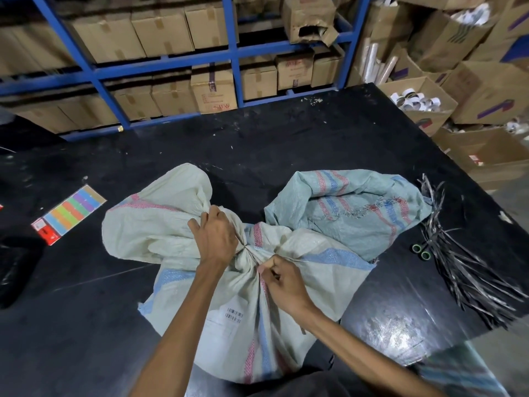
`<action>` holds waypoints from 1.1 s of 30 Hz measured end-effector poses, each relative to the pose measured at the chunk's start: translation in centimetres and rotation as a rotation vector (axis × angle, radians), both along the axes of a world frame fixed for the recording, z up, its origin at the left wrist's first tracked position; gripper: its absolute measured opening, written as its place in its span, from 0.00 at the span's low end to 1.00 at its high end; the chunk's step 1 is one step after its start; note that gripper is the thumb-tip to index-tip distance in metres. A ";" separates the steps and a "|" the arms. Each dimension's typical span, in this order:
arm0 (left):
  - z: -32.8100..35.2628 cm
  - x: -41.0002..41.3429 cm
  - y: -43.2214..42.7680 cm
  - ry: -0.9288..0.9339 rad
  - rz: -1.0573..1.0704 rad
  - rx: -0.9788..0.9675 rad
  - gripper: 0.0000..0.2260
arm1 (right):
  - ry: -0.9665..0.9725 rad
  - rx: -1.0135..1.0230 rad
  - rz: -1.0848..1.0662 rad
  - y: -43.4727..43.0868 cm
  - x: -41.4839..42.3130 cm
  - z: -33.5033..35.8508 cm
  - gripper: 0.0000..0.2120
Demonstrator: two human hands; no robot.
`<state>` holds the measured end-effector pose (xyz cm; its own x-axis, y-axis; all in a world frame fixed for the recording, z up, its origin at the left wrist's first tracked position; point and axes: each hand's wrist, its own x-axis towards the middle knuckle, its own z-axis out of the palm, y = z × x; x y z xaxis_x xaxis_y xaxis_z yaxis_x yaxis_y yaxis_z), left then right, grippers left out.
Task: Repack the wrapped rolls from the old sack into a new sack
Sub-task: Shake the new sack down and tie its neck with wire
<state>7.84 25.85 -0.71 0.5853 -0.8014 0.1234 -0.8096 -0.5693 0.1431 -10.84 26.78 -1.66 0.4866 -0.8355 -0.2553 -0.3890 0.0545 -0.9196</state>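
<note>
The sack (229, 325) stood nearest, its neck bunched; the rolls, if inside, were hidden. The right hand (283, 285) pinched a thin tie (252, 250) at the neck. The left hand (214, 239) clenched the gathered cloth just beyond, probably to hold it tight for the knot. Behind lay an open sack (357, 224), its mouth slack. Black strips (463, 270) lay to the right, likely spare ties.

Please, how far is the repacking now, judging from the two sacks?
Seemingly done: no rolls lie loose; the pale sack bulges full, the greenish sack lies slack, mouth open. In hand: the left hand grips the pale sack's gathered neck, the right hand pinches the string there; tying or untying, I cannot tell. Left: settling that knot; which sack is new is unclear.
</note>
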 end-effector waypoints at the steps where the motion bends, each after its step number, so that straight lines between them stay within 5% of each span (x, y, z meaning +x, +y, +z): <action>1: 0.0 0.0 0.1 0.008 0.020 -0.009 0.05 | -0.001 0.032 0.004 -0.3 -0.1 0.4 0.08; 9: 4.0 0.9 2.3 0.480 0.026 -0.468 0.09 | -0.461 0.480 -0.113 -4.1 0.8 4.8 0.06; 15: 7.1 0.5 4.3 0.854 -0.107 -0.604 0.06 | -0.569 0.418 -0.167 -5.0 3.5 6.5 0.10; 33: 8.5 -1.6 4.8 0.696 -0.127 -0.530 0.04 | -0.533 0.165 -0.140 -4.6 4.3 4.8 0.09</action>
<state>6.29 30.65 7.76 0.5770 -0.8036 0.1461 -0.4933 -0.2003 0.8465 -6.57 22.13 3.14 0.4710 -0.8713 -0.1378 0.1474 0.2317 -0.9616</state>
